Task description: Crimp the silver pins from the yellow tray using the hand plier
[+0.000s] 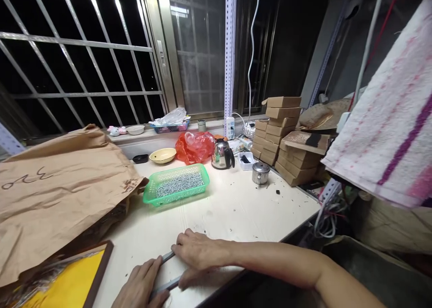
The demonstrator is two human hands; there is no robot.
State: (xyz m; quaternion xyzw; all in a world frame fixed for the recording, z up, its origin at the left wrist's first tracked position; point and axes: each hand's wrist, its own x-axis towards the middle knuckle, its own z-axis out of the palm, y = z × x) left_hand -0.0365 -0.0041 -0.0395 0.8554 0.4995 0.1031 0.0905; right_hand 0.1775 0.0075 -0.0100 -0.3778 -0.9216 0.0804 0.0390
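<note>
Two slim grey strips, a far strip [167,257] and a near strip [171,284], lie roughly parallel at the table's front edge. My left hand [140,284] grips their left ends, its thumb by the near strip and its fingers by the far one. At the right ends, my right hand [197,252] is closed with its fingers on the far strip and its thumb at the near one. Both hands hide the ends, so whether the strips are joined cannot be seen. Beyond the hands, a green plastic basket [202,187] holds many small silvery metal pieces.
A big brown paper sack [67,173] and a dark-edged tray with yellow lining [106,258] flank my left side. Farther back stand a kettle [221,155], a lidded metal pot [260,173] and stacked cardboard boxes [283,132]. A towel [388,119] hangs at right.
</note>
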